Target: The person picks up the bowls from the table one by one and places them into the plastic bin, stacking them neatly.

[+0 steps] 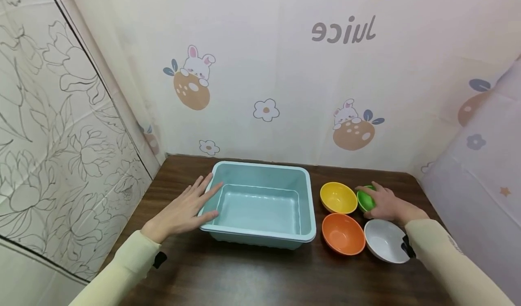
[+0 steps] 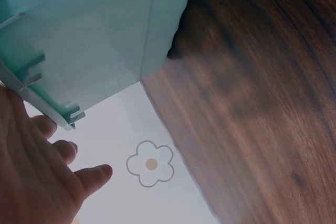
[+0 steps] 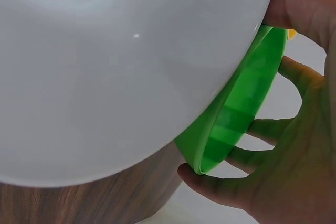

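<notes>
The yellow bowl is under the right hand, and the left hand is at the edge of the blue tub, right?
Not quite: the head view shows the green bowl under the right hand, not the yellow bowl. The left hand is at the edge of the blue tub, as you said.

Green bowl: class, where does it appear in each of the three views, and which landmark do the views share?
Head: the green bowl sits right of centre, just above the white bowl, partly covered by the right hand.
Left wrist: not in this picture.
Right wrist: right of centre, partly hidden by the white bowl.
Shared landmark: the dark wooden tabletop, seen in all three views.
</notes>
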A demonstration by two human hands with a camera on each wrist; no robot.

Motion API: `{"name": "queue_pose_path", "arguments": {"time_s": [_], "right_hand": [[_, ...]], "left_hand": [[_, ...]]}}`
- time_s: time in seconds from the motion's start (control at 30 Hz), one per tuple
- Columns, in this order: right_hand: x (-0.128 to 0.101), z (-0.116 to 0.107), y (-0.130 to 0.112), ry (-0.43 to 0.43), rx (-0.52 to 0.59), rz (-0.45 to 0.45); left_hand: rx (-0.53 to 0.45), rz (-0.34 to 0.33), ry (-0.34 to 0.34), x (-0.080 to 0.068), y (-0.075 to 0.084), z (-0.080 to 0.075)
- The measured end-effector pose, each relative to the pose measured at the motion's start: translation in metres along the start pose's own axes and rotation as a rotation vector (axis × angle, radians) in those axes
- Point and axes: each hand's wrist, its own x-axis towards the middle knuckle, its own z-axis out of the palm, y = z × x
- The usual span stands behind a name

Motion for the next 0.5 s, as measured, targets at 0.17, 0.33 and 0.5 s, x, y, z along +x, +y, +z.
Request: {"name": "queue_pose_path", "arguments": {"time_s": [0.17, 0.33, 0.5], "right_hand": [[0.0, -0.001, 0.0, -0.011, -0.015, 0.01], [0.001, -0.006, 0.0, 0.004, -0.061, 0.035], [0.002, -0.016, -0.003, 0.024, -0.093, 0.045]], "left_hand": [[-0.001, 0.0, -0.006, 0.0, -0.001, 0.001], [0.003, -0.006, -0.002, -0.001, -0.001, 0.001], [0.003, -0.007, 0.0, -0.001, -0.002, 0.001]]}}
